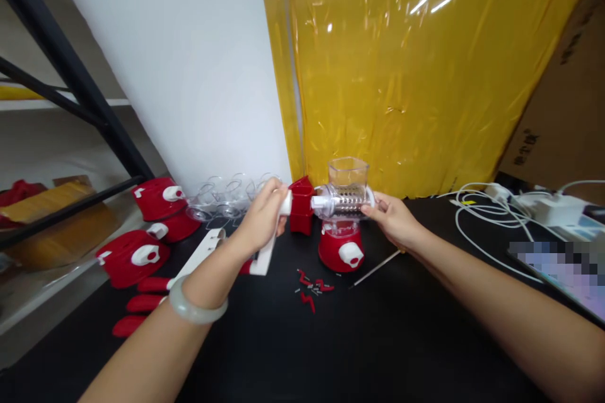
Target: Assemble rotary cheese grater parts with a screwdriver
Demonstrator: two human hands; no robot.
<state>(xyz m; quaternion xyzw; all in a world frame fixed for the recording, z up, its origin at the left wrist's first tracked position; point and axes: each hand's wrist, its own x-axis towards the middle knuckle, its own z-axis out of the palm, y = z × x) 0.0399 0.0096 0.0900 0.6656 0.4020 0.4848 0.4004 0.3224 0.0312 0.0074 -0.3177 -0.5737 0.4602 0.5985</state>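
Observation:
My left hand (263,217) is closed around a white crank handle (265,255) with a red grip, its hub end pointing right. A short gap separates it from the white shaft end of a metal grater drum (348,200). The drum lies inside a clear housing with an upright hopper (348,171), on a red base (341,250) with a white knob. Fingers of my right hand (396,221) grip the drum's white rim at the right end. Behind the gap stands a red hopper-like part (301,204).
Small red clips and metal pins (309,289) lie in front of the base, beside a thin rod (375,269). Leftward are red bases (132,258), red grips (142,303) and clear plastic parts (227,198). White cables (486,214) and a tablet-like screen (562,274) lie right.

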